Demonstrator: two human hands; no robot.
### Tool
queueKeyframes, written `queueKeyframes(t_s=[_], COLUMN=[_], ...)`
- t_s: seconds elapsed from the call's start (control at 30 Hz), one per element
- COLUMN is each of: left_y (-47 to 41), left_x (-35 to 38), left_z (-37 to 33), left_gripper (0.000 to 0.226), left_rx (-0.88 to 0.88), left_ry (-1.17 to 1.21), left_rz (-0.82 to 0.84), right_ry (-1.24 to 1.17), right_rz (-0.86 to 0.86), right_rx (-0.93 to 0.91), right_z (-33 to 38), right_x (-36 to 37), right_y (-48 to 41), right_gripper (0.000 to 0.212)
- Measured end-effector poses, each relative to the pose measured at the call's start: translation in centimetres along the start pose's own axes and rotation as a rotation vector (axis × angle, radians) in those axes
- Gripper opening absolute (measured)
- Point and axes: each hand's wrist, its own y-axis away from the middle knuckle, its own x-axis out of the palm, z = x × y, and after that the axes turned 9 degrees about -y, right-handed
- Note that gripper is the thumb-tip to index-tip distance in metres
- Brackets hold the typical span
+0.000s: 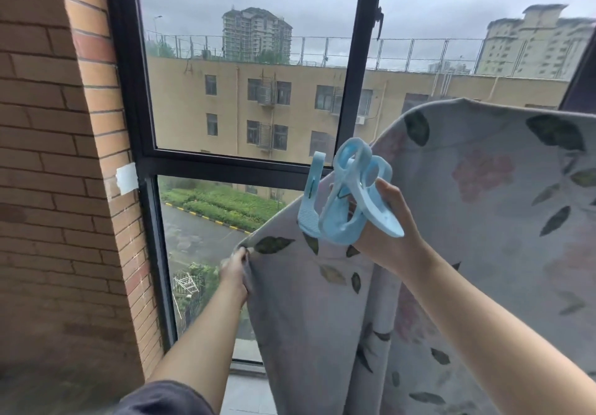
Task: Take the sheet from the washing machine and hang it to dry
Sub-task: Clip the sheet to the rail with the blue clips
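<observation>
One grey floral sheet [451,221] hangs in front of the window [245,92], its top edge arching up at the right. The left hand [237,274] has its fingers pinched on the sheet's left edge, beside the brick wall [48,156]. The right hand [387,240] clasps a bunch of pale blue clothes pegs [338,224] against the sheet. There are at least two pegs, but the exact count is unclear.
</observation>
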Motion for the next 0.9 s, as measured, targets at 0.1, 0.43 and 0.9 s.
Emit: queueKeyframes(t_s=[0.1, 0.43, 0.9], left_y=[5.5, 9.6, 21.3], left_x=[-1.5, -4.5, 4.7], left_z=[-3.2, -11.6, -13.7], left_gripper=[0.036, 0.026, 0.067], left_rx=[0.009, 0.388, 0.521], left_ry=[0.171, -0.068, -0.54], left_rz=[-0.023, -0.366, 0.399], right_ry=[-0.017, 0.023, 0.244], right_rz=[-0.003, -0.007, -0.027], right_rx=[0.014, 0.023, 0.109], right_z=[-0.9, -2.0, -3.5], right_x=[-0.3, 0.7, 0.9], right_y=[-0.5, -3.1, -2.6], right_gripper=[0.051, 0.042, 0.066])
